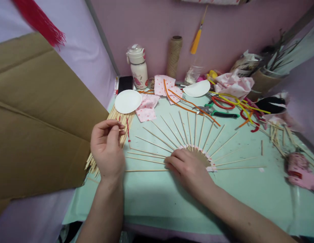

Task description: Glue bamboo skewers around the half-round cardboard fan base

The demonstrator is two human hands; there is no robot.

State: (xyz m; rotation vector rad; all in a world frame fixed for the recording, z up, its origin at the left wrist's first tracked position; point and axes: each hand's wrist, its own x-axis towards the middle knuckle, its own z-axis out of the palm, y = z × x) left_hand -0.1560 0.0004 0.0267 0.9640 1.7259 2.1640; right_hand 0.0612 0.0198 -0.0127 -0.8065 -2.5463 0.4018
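A fan of thin wooden sticks (pixel 195 126) lies spread on the table, its sticks radiating from a brown cardboard half-disc (pixel 201 158) edged with pink-dotted material. My right hand (pixel 187 167) covers the left part of that half-disc, fingers bent and pressed together on the stick bases; its thumb is hidden. Left of the fan, my left hand (pixel 107 145) is raised with thumb and fingers pinched; whatever may be between them is too small to make out. Just right of those fingertips is a thin red strip (pixel 128 130). A bundle of loose sticks (pixel 127 118) lies behind the left hand.
A big cardboard sheet (pixel 45 128) stands at the left. Along the back are a white bottle (pixel 138 67), a phone (pixel 125 84), a twine spool (pixel 174 57), white paper rounds (pixel 128 101) and pink-dotted cloth (pixel 147 108). Green-handled pliers (pixel 220 114) and a pink glue gun (pixel 300 172) lie rightward.
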